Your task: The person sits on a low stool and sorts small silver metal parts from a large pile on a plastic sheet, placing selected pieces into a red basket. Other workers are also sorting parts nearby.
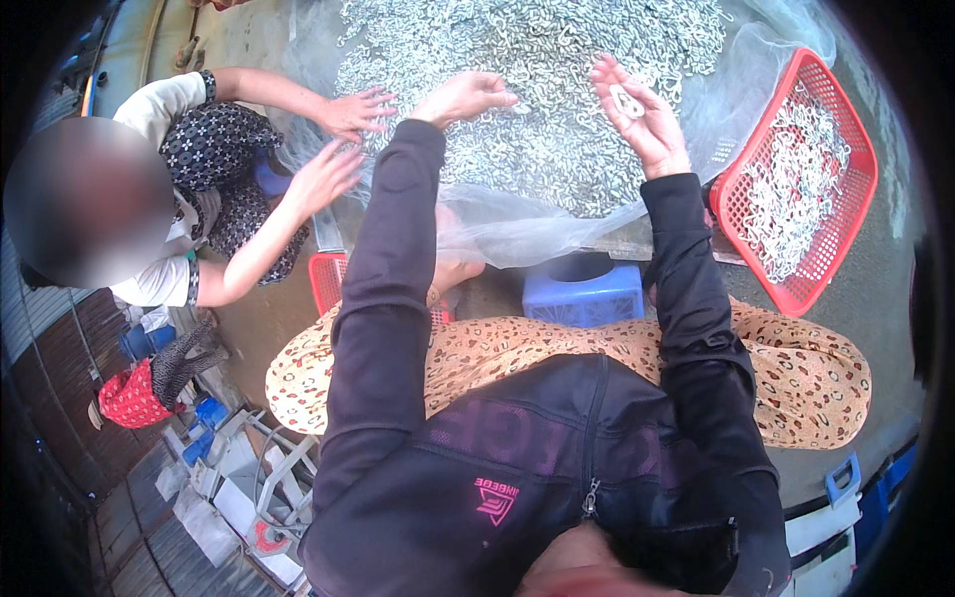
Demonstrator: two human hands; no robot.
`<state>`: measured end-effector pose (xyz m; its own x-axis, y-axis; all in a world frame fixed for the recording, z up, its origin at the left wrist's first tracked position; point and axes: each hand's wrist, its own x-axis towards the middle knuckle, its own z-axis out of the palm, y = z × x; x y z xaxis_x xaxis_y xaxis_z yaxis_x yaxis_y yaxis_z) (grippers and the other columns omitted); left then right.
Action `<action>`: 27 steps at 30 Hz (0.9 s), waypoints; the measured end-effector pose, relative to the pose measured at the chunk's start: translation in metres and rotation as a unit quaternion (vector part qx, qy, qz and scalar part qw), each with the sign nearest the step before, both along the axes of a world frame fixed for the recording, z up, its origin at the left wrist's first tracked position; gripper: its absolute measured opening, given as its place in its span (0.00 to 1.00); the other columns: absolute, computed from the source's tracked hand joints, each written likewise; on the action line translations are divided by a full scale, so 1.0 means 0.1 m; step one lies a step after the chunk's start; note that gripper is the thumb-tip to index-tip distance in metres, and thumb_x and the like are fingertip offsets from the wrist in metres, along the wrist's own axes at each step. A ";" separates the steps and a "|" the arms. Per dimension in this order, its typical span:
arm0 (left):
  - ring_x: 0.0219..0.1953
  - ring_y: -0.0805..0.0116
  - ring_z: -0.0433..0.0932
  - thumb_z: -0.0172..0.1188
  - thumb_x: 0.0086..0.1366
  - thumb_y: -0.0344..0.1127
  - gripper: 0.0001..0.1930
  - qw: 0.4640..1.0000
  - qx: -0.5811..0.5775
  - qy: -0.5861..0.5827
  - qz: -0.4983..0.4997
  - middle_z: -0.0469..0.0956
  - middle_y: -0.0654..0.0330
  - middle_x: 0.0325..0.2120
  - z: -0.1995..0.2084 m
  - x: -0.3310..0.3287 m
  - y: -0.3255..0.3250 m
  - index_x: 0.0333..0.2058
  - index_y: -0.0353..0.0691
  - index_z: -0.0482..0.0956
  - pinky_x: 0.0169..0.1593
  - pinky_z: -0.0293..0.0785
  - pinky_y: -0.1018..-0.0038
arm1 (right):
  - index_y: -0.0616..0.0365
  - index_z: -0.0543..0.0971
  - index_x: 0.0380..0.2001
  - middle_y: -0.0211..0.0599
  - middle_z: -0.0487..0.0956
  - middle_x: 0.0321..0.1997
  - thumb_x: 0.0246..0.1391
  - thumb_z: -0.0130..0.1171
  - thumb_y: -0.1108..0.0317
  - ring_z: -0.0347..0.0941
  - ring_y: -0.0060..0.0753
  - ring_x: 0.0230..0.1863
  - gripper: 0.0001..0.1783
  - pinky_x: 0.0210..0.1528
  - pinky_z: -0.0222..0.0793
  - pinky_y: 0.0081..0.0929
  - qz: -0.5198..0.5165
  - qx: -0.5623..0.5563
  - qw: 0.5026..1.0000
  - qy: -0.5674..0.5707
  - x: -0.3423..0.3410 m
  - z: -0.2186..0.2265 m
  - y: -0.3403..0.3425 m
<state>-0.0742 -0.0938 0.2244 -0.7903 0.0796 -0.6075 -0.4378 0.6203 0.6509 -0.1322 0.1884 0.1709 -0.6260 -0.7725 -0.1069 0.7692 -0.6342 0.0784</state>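
A wide heap of small pale, shiny curled pieces [542, 149] lies on a sheet of clear netting [497, 234] in front of me. My left hand [465, 98] reaches over the heap's near left part, its thumb and fingertips pinched together. Whatever is at those fingertips is too small to make out. Over the right part of the heap, my right hand [647, 117] is turned palm up with its fingers partly spread. A pale looped piece [626, 101] rests in it, against the fingers and palm.
At the right leans a red plastic basket [731, 214] holding more of the curled pieces. A blue plastic stool [585, 297] stands before my knees. To the left, a co-worker's two hands [343, 139] hover open at the heap's edge. Part of another red basket [326, 284] shows below them.
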 end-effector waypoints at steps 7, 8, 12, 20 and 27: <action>0.31 0.69 0.72 0.55 0.53 0.30 0.06 0.786 0.571 0.046 0.233 0.70 0.56 0.34 0.09 0.46 -0.10 0.29 0.40 0.67 0.25 0.71 0.82 | 0.66 0.65 0.57 0.29 0.72 0.35 0.57 0.50 0.70 0.66 0.12 0.34 0.24 0.31 0.62 0.06 -0.173 0.462 0.828 0.267 -0.64 1.10 1.86; 0.31 0.67 0.71 0.54 0.52 0.28 0.07 0.767 0.597 0.037 0.230 0.68 0.54 0.35 0.08 0.44 -0.10 0.30 0.39 0.66 0.26 0.73 0.82 | 0.67 0.65 0.57 0.25 0.74 0.33 0.59 0.50 0.69 0.68 0.11 0.33 0.24 0.34 0.64 0.07 -0.131 0.500 0.798 0.309 -0.70 1.23 2.20; 0.37 0.68 0.74 0.57 0.57 0.35 0.17 0.858 0.475 0.060 0.184 0.71 0.53 0.40 0.12 0.22 0.47 0.45 0.39 0.68 0.36 0.76 0.76 | 0.60 0.68 0.56 0.36 0.70 0.58 0.60 0.47 0.61 0.68 0.20 0.50 0.23 0.53 0.61 0.19 -0.062 0.702 0.659 0.264 -0.70 1.01 2.90; 0.53 0.54 0.66 0.59 0.58 0.49 0.28 0.940 0.204 0.271 0.027 0.64 0.47 0.50 0.37 -0.63 3.07 0.49 0.33 0.69 0.52 0.68 0.61 | 0.59 0.66 0.58 0.43 0.61 0.64 0.57 0.52 0.67 0.60 0.34 0.63 0.25 0.61 0.58 0.27 -0.194 0.830 0.434 0.290 -0.69 1.59 2.95; 0.28 0.49 0.76 0.57 0.54 0.35 0.09 0.940 0.015 0.315 0.133 0.76 0.46 0.23 -0.28 -0.26 1.36 0.27 0.33 0.77 0.31 0.69 0.61 | 0.57 0.70 0.55 0.32 0.78 0.39 0.56 0.51 0.65 0.71 0.20 0.36 0.22 0.43 0.67 0.19 -0.085 0.711 0.516 0.471 -0.91 1.27 1.89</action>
